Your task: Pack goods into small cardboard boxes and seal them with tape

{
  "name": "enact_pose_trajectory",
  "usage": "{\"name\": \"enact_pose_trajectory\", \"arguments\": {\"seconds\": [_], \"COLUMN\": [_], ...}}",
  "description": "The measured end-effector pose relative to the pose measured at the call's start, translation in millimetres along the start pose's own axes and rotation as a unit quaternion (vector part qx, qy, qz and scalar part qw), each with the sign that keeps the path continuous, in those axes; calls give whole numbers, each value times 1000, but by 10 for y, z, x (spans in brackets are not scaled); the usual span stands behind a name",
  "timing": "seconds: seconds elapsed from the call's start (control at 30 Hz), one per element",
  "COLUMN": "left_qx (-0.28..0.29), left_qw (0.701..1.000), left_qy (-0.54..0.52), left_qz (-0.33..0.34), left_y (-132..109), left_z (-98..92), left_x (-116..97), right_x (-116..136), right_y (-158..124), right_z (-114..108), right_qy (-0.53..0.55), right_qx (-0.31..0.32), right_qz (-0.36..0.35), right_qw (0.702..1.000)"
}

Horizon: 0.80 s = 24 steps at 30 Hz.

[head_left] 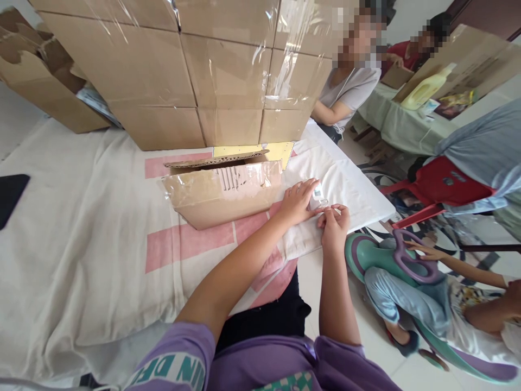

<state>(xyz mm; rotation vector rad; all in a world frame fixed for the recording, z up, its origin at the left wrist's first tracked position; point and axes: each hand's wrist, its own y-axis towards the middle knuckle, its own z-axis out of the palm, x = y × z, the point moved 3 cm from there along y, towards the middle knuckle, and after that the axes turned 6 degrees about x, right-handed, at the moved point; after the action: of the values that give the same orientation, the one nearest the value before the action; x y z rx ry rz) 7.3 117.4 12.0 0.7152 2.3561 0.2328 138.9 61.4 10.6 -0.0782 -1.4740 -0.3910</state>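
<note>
Near the right edge of the cloth-covered table, my left hand (299, 202) steadies a small clear plastic package (317, 196) with a white part on it. Its fingers lie along the package's left side and the thumb reaches under the near end. My right hand (334, 224) is closed in a pinch at that same near end, its fingertips meeting the plastic. What exactly is inside the package is too small to make out. Just left of my hands stands a cardboard box (228, 190), taped, with its top flap partly raised.
Stacked taped cartons (228, 70) rise behind the box, and a yellow sheet (244, 150) lies between them. An open carton (52, 81) stands at the far left, a dark flat object (12, 198) nearer. A child sits on a ride-on toy (374, 255) at right; other people sit beyond.
</note>
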Motion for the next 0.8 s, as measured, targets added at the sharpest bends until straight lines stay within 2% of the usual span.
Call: {"name": "enact_pose_trajectory", "arguments": {"seconds": [0.53, 0.8], "left_qx": [4, 6], "left_qw": [1000, 1000], "left_qy": [-1, 11], "left_qz": [-4, -3], "left_y": [-4, -4], "left_z": [-13, 10], "left_x": [-5, 7], "right_x": [11, -2], "right_y": [-19, -15], "right_z": [11, 16], "right_qy": [-11, -36], "right_qx": [0, -6], "right_qz": [-7, 13], "right_qw": [1000, 999]}}
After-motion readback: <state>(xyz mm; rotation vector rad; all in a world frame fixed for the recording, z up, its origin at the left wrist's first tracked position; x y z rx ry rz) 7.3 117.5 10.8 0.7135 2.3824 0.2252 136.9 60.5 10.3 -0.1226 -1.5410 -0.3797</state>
